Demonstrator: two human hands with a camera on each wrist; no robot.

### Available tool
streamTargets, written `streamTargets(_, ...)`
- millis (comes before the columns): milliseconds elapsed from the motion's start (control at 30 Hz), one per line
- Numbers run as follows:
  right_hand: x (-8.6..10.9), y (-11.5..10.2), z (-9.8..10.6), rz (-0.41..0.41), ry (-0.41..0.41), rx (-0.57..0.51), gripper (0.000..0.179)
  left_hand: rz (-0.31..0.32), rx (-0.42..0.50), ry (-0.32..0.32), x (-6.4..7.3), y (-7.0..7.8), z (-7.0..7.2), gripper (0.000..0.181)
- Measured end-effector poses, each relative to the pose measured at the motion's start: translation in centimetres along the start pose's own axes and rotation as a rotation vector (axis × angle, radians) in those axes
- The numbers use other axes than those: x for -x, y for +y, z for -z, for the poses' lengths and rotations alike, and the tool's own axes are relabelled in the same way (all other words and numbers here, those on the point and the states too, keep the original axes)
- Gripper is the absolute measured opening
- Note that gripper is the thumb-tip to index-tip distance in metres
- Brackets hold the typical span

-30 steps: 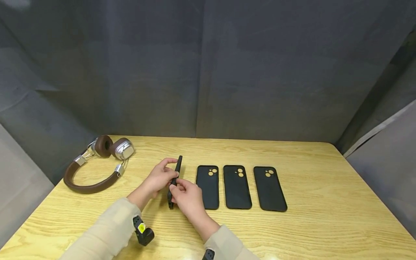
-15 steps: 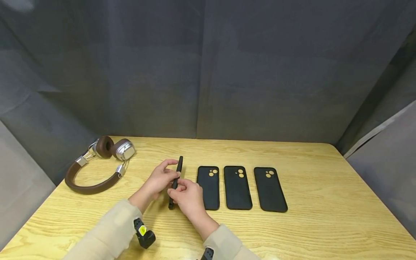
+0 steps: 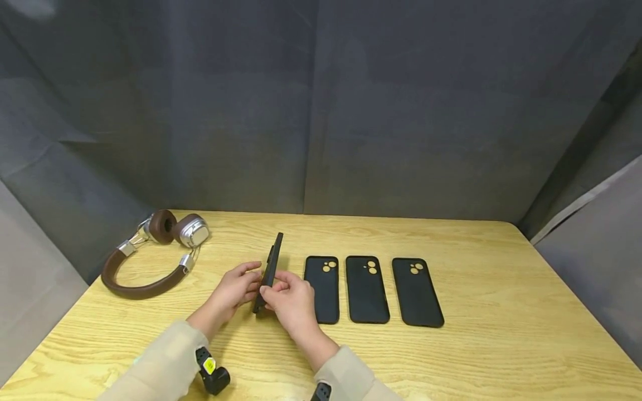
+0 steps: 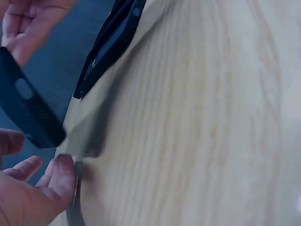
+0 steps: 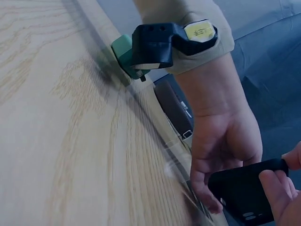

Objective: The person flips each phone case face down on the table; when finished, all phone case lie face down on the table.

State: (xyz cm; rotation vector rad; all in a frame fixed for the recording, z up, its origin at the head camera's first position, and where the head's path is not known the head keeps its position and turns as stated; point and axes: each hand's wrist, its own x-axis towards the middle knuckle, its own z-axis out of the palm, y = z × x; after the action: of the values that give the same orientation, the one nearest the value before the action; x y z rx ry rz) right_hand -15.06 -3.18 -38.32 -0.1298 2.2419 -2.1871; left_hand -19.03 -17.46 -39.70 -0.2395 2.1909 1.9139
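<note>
My right hand pinches a black phone case between thumb and fingers, and it stands nearly edge-on in the head view. In the left wrist view its short end shows an oval opening and a row of small holes. Just left of the case is my left hand, fingers loosely bent; the left wrist view shows a gap between its fingertips and the case. To the right, three black phone cases lie in a row: one partly behind my right hand, a middle one and a right one, camera cutouts at their far ends.
Brown and silver headphones lie at the left of the wooden table. Grey cloth hangs behind the far edge. A green object shows by my left sleeve in the right wrist view.
My left hand has let go of the held case and drawn back toward the lower left. The case's far end has tipped up and its near end has shifted slightly left; the right hand still pinches it.
</note>
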Motion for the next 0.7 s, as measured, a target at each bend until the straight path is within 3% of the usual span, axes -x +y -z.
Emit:
streamTargets(233,0.0,-0.2,0.1,-0.003,-0.001,-0.040,0.041,-0.008,0.030,-0.041,-0.2,-0.4,-0.3,0.040)
streamTargets(500,0.2,-0.1,0.3,-0.032,0.003,-0.064,0.044,0.000,0.050,-0.003,0.0,0.1,0.8,0.042)
streamTargets(700,0.1,0.5,0.4,-0.081,0.016,-0.017,0.049,-0.016,0.053,0.037,0.2,0.2,1.6,0.045)
